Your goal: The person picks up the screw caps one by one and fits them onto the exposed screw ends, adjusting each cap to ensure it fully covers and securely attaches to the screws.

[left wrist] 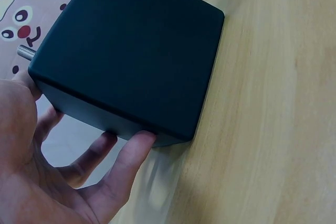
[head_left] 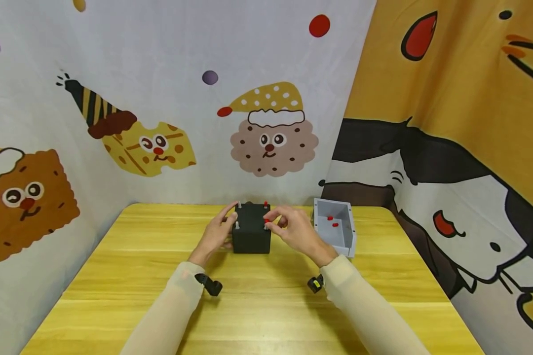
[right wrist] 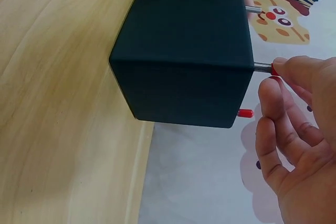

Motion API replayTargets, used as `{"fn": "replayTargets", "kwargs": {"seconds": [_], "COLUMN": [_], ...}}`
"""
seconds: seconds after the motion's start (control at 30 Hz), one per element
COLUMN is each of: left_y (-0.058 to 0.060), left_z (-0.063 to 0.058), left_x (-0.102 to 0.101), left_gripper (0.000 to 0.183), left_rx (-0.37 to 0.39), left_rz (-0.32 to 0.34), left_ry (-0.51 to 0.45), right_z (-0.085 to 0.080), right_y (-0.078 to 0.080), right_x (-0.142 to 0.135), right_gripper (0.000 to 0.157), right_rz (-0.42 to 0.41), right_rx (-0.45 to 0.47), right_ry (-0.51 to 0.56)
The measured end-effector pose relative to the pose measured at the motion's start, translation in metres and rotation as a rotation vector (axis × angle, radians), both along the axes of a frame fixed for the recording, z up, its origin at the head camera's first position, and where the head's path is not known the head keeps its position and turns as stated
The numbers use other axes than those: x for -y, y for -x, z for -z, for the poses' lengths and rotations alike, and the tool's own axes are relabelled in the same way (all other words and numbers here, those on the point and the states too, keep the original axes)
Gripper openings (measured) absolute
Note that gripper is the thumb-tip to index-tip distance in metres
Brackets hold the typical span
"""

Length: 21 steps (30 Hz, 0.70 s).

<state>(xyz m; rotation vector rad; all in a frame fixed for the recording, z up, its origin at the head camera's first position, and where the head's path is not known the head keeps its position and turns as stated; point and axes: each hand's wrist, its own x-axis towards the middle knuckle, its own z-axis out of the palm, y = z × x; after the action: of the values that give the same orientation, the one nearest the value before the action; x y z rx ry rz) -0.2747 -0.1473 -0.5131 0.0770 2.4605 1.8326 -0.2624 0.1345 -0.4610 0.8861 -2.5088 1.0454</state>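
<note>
A black box stands on the table with upright metal threaded studs at its top corners. My left hand rests against its left side, fingertips touching the side face. In the right wrist view, my right hand pinches a small red cap between thumb and finger, at the tip of the near right stud. Another red cap covers the far right stud. Both left studs are bare, among them the near left stud.
A grey open bin stands right of the box, beside my right hand, with two red caps lying inside. The wooden table ends at a printed cloth backdrop close behind the box.
</note>
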Motion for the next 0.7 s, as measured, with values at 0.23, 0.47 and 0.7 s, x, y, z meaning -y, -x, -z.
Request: {"fn": "replayTargets", "kwargs": {"seconds": [0.23, 0.47, 0.7], "left_y": [0.0025, 0.0019, 0.0018], "left_z": [0.0019, 0.0021, 0.0018], "left_x": [0.0003, 0.0012, 0.0009], "left_gripper": [0.056, 0.057, 0.057], "left_rx": [-0.003, -0.007, -0.011], "left_rz": [0.000, 0.006, 0.006], "left_ry": [-0.004, -0.007, -0.005], "right_z": [0.0017, 0.0023, 0.0020], "right_y": [0.0002, 0.0015, 0.0009], "right_x": [0.0005, 0.0013, 0.0018], "right_gripper": [0.017, 0.017, 0.017], "right_rz": [-0.004, -0.013, -0.013], "right_rx": [0.005, 0.009, 0.014], "right_ry": [-0.009, -0.008, -0.010]}}
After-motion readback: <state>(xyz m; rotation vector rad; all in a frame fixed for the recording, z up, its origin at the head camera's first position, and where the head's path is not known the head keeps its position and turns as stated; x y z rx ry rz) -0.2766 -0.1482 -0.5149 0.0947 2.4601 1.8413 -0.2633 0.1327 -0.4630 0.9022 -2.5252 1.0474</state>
